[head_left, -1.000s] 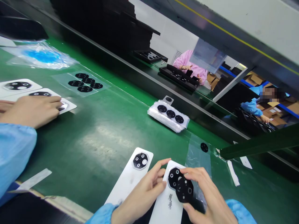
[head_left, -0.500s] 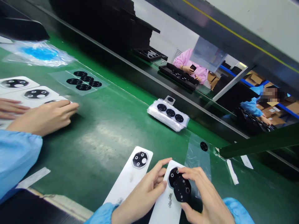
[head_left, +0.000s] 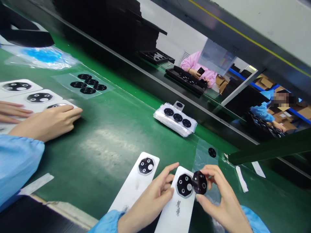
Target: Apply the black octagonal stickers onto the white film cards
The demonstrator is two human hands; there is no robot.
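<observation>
The green tabletop [head_left: 109, 136] runs across the view. At its left end, a co-worker's hands [head_left: 46, 124] touch a group of white panels [head_left: 9, 94]. Toward the near edge, another white panel [head_left: 136, 186] lies slantwise, and right of it is the held panel [head_left: 184, 215], with a black octagonal camera patch near its top. The left hand [head_left: 148, 200] holds this panel by its left edge, its grip partly closed, thumb and bent fingers against that edge. Near the far edge lies a pale stack [head_left: 167, 121] bearing three black discs, with a clear sheet [head_left: 202, 161] to its right. The right hand [head_left: 224, 202] has its grip nearly closed, pinching a dark faceted disc [head_left: 200, 183] between thumb and fingers. That disc is tilted up at the held panel's upper right edge; whether they touch, I cannot tell.
</observation>
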